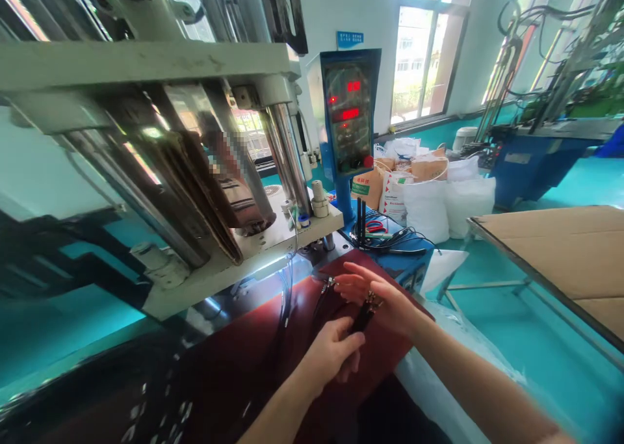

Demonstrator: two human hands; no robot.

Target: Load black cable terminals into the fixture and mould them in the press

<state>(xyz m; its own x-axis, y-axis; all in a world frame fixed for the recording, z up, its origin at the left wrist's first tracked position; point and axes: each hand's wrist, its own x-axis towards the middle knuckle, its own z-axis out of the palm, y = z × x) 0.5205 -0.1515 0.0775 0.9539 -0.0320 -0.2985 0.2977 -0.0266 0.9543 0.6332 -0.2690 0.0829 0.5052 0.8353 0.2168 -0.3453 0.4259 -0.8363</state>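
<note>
A large machine with a pale crossbeam and shiny metal columns fills the left and upper part of the view. To the right stands a table topped with cardboard, and beyond it, by the window, white sacks are gathered on the floor. A dark red work surface lies in front of the machine, beneath both hands. Behind it rises a blue control box with lit red digits.

The right hand reaches in from the right, its fingers stretched out and loosely parted. The left hand, lower and further left, is closed around a short dark bundle. The two hands are near each other, with the bundle slanting up between them, from the left thumb and fingers toward the right palm. Its brassy metal ends sit right by the right palm and thumb; whether they touch I cannot tell. Left of the hands, dark cables run down over the red surface. Smallest is a silvery connector just beside the right fingertips, contact unclear.
</note>
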